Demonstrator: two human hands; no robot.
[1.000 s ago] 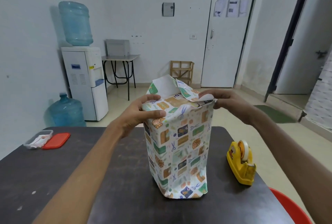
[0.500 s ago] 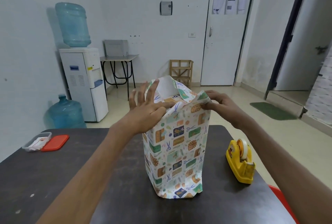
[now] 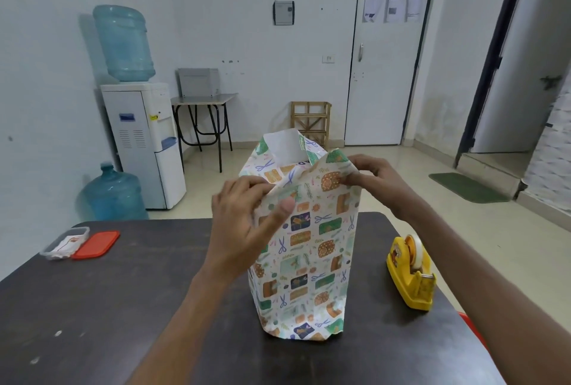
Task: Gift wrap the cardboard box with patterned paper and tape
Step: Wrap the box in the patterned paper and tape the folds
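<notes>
Parcel (image 3: 304,261) upright, long axis vertical

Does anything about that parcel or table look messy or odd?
The patterned paper is unclosed and uneven on top, a flap at the back standing up white side out, and its bottom edge on the table is crumpled. The red lid lies beside its clear container. Nothing looks spilled.

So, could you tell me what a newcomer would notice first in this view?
The patterned paper, standing tall in the middle of the table, draws the eye first. The left hand grips its top left edge; the right hand pinches its top right corner. A yellow tape dispenser sits to its right.
</notes>
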